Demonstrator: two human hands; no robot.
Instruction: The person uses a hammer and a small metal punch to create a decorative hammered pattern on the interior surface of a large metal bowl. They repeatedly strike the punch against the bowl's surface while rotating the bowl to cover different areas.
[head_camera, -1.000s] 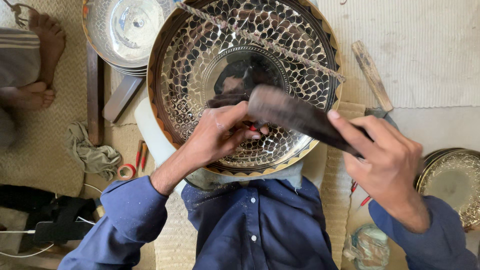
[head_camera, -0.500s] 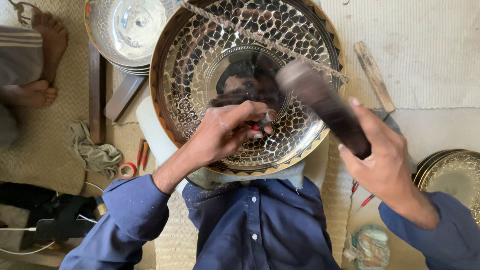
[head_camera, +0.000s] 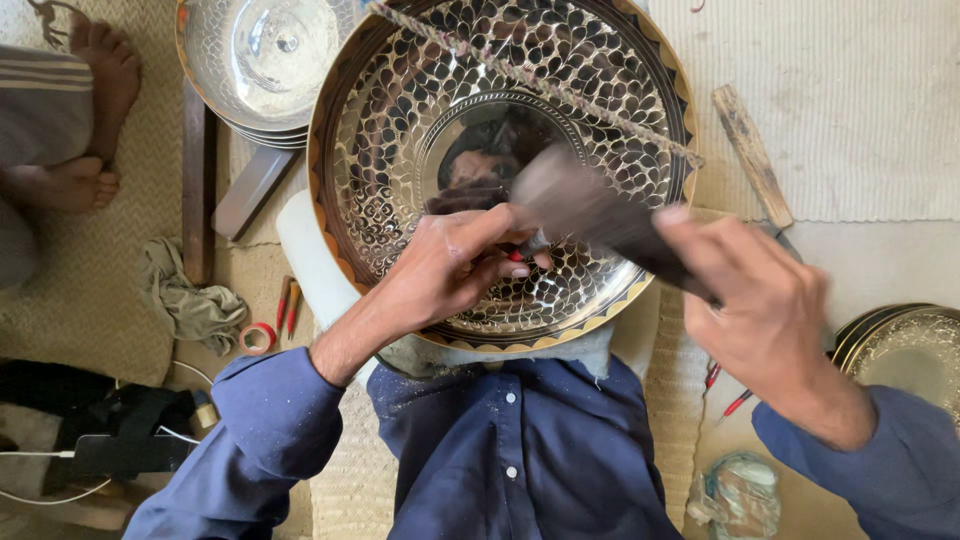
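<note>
The left hand (head_camera: 455, 270) pinches a small red-tipped punch (head_camera: 520, 252) against the large engraved metal tray (head_camera: 400, 130) propped in the lap, and the right hand (head_camera: 770, 310) – fingers wrapped round a dark blurred hammer (head_camera: 590, 215) – does best striking squarely, lightly.

The large engraved tray (head_camera: 500, 170) lies under the left grip (head_camera: 450, 265). The mallet (head_camera: 600, 215) slants from the right grip (head_camera: 770, 310) toward it. Stacked bowls (head_camera: 260, 60) sit left beyond; a wooden stick (head_camera: 752, 155) lies above the right grip.
</note>
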